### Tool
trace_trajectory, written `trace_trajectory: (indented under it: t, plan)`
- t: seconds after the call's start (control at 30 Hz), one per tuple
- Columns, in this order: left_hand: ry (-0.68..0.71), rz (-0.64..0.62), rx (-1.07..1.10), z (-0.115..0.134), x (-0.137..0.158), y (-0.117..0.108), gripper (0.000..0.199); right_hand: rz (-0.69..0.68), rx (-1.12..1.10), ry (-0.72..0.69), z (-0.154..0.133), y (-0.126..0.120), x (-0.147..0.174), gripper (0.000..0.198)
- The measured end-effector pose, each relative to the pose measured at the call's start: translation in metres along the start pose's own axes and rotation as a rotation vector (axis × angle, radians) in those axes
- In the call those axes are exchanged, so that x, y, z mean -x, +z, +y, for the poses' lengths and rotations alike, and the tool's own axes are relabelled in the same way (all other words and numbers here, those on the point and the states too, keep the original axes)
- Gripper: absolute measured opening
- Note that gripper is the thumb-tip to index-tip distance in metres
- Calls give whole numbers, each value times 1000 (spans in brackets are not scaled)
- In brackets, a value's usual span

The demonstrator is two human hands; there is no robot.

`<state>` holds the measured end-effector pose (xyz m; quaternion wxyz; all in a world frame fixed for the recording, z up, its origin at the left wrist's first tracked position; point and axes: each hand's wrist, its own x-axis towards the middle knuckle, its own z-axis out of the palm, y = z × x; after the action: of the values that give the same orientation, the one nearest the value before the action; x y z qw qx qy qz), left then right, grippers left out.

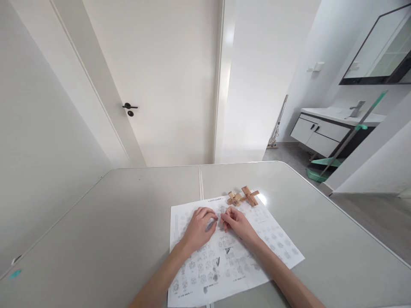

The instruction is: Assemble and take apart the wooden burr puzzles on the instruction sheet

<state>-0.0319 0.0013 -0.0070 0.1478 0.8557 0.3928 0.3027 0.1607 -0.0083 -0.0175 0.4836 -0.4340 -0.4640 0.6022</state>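
Observation:
My left hand [201,226] rests over a large printed paper sheet [231,273], its thumb and forefinger curled together in a loop. Close by on the right, my right hand [236,221] has its fingers drawn into a pinch. The fingertips of both hands face each other with a small gap between. Anything held in them is too small or hidden to make out. Just beyond my right hand, two wooden pieces made of crossed sticks, a smaller pale one [234,198] and a larger brown one [250,196], sit at the sheet's far edge. Rows of small grey diagrams cover the sheet.
The grey table [128,231] has a seam down its middle and rounded far corners. Past it stand a closed white door [173,85] with a black handle [130,106], a washbasin cabinet [321,132], a green dustpan [317,174] and a mop [278,124].

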Motion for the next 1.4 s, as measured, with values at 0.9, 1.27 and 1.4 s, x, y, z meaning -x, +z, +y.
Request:
trace_trajectory:
  t: [0.9, 1.27, 1.4]
  plan:
    - [-6, -4, 0, 0, 0, 1, 21, 28, -78, -6, 6, -5, -3, 52]
    - [-12, -20, 16, 1, -1, -1, 20, 80, -149, 6, 4, -5, -4, 49]
    - [-14, -10, 14, 1, 0, 0, 19, 129, -174, 16, 2, -6, -3, 46]
